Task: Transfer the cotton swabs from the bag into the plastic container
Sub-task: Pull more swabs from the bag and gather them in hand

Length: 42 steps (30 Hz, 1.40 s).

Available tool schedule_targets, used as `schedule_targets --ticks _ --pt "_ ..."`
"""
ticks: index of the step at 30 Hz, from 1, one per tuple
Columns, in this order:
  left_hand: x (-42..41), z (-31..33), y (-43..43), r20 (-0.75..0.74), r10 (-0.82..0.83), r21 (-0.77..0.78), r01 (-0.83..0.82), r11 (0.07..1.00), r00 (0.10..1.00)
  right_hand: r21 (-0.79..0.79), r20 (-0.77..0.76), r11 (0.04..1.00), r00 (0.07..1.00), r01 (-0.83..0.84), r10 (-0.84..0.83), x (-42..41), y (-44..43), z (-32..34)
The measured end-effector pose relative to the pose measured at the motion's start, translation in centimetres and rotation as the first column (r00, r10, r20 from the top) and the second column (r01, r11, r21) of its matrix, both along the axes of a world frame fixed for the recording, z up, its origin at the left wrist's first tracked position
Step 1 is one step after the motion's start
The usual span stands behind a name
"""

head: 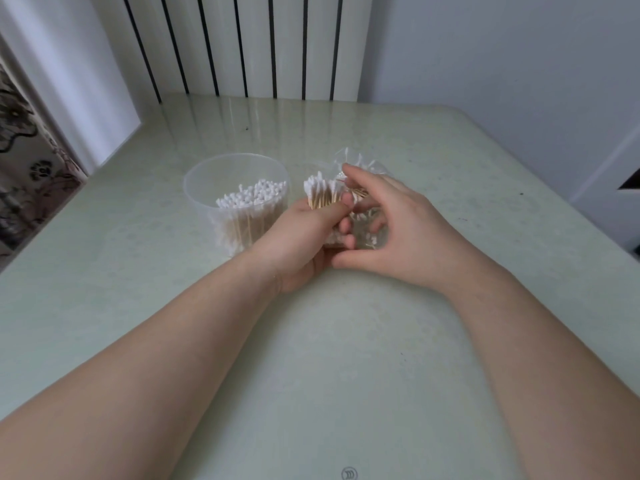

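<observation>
The container [207, 168] stood about half full; just right of it, the left hand [304, 244] clutched more swabs [320, 195] while the right hand [398, 233] pinched the part-emptied bag [363, 162].

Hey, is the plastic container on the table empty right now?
No, the plastic container holds a batch of cotton swabs standing on end inside it, white tips up.

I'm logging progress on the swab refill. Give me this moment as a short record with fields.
left hand: grips bundle of cotton swabs, tips up
right hand: holds clear bag, loose swabs inside
plastic container: upright on table, partly filled with standing swabs
stage: bundle not yet in container
</observation>
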<state>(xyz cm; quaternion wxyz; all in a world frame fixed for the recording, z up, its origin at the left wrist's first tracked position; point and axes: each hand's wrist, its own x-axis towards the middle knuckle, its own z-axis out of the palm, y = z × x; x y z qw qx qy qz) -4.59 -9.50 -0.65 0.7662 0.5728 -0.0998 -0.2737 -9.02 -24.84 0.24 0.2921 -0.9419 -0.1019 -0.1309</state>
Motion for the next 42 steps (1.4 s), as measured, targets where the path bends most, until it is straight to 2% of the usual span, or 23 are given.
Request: schedule_targets --ticks 5,7,11,13,17,23,29,37,40,42 --pt "0.3 -0.3 -0.4 -0.036 0.143 -0.044 -0.145 0.989 0.989 -0.168 0.033 0.982 0.996 0.082 -0.078 0.1 -1.3 -0.1" --pt "0.3 -0.4 -0.6 -0.044 0.156 -0.049 -0.158 0.986 0.987 -0.210 0.050 0.972 0.994 0.106 -0.098 0.2 -1.2 -0.5" --pt "0.5 -0.5 -0.6 -0.046 0.159 -0.048 -0.161 0.986 0.986 -0.195 0.109 0.957 0.975 0.214 -0.195 0.8 -0.8 -1.0" --pt "0.5 -0.6 -0.6 -0.047 0.150 -0.046 -0.152 0.987 0.988 -0.257 0.116 0.940 0.973 0.226 -0.202 1.3 -0.7 -1.5" --pt "0.6 -0.7 -0.5 -0.049 0.126 -0.036 -0.128 0.991 0.991 -0.415 0.029 0.884 0.974 0.215 -0.224 2.3 -0.8 -2.5" --pt "0.6 -0.8 -0.4 -0.039 0.103 -0.031 -0.104 0.994 0.994 -0.456 -0.088 0.866 0.957 0.207 -0.275 2.2 -1.1 -2.0" --pt "0.7 -0.8 -0.3 -0.031 0.097 -0.038 -0.099 0.994 0.995 -0.385 -0.021 0.900 0.973 0.202 -0.228 2.3 -1.1 -1.3" --pt "0.5 -0.8 -0.5 -0.017 0.133 -0.011 -0.133 0.991 0.991 -0.250 0.073 0.890 0.924 0.382 -0.376 1.6 -1.3 -0.6" --pt "0.6 -0.9 -0.6 -0.014 0.151 -0.008 -0.152 0.988 0.988 -0.151 0.185 0.902 0.908 0.405 -0.376 1.1 -1.1 -0.1" --pt "0.6 -0.9 -0.6 -0.018 0.159 -0.010 -0.159 0.987 0.987 -0.022 0.206 0.913 0.895 0.408 -0.395 0.7 -1.0 0.1"
